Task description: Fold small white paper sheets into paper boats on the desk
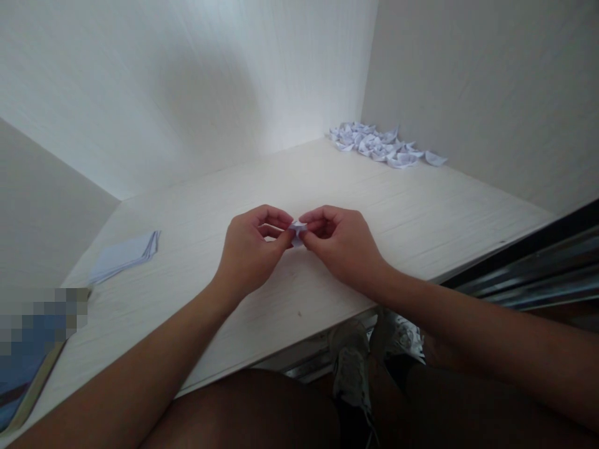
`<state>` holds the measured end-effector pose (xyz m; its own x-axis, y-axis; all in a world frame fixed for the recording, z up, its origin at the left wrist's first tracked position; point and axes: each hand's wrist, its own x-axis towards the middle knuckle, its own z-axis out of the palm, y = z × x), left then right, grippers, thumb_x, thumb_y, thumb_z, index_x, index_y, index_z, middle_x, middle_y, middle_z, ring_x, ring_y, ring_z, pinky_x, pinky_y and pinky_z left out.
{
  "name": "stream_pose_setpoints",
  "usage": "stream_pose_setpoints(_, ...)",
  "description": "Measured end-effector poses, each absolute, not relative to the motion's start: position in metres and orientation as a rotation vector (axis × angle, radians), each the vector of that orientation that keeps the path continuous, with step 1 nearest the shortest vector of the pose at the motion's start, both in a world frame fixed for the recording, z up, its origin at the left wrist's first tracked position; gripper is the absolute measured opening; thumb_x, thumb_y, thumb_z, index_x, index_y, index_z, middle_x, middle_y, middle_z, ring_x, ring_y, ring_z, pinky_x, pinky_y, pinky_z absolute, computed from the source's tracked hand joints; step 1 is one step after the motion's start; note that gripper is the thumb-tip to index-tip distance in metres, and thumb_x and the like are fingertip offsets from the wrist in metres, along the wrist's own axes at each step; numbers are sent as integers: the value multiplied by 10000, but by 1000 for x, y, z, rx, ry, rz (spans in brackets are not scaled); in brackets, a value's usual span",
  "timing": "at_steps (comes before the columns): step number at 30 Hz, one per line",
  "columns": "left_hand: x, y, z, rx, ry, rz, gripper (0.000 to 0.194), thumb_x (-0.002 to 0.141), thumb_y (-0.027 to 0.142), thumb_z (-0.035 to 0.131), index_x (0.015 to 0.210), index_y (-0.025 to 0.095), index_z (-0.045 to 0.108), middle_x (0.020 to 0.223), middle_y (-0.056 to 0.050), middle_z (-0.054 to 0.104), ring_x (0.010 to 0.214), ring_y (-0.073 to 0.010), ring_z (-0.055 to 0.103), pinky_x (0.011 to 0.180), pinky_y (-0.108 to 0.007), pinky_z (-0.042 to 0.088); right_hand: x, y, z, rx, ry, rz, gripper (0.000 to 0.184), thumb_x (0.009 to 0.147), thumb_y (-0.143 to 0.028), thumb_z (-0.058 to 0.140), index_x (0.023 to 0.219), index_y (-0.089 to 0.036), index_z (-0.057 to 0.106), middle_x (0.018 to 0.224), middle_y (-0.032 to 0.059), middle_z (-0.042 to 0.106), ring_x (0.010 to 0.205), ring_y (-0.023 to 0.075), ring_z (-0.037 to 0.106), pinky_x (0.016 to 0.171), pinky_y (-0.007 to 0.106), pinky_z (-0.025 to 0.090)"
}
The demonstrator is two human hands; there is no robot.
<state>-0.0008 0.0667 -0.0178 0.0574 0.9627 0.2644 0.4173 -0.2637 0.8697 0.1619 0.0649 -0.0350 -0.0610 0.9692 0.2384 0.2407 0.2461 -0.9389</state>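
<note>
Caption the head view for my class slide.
Left hand and right hand pinch folded paper; a paper pile lies beyond on the table.

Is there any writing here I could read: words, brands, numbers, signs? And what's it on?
None readable.
The small folded paper, paper stack and folded paper pile show no visible writing.
Blue item, lower left: partly pixelated; any text is unreadable.

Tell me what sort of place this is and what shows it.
Likely a desk nook or cubicle: a pale tabletop closed in by plain walls, with a paper stack at left and a heap of folded papers in the far right corner.
</note>
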Motion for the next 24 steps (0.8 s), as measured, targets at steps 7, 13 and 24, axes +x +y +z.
stream_pose_setpoints(7, 1, 68, -22, 1629, 1359, 1210, 176, 692, 216, 838, 805, 157, 717, 705, -28, 742, 648, -186, 737, 610, -298, 618, 161, 65, -35, -1240, -1511, 832, 135, 768, -124, 733, 900, -146, 750, 818, 70, 789, 734, 202, 740, 677, 320, 562)
stream_pose_setpoints(13, 6, 67, -26, 1736, 1469, 1390, 184, 710, 201, 811, 863, 169, 715, 722, -22, 748, 653, -179, 732, 655, -312, 619, 148, 62, -33, -1249, -1553, 548, 82, 793, -142, 731, 869, -170, 730, 766, 21, 769, 694, 171, 713, 667, 303, 525)
stream_pose_setpoints(24, 6, 74, -33, 1575, 1358, 1396, 114, 762, 258, 781, 778, 176, 704, 697, -30, 751, 642, -192, 746, 651, -331, 648, 146, 67, -32, -1259, -1527, 518, 34, 839, -199, 742, 816, -174, 738, 755, 14, 772, 683, 158, 716, 674, 291, 525)
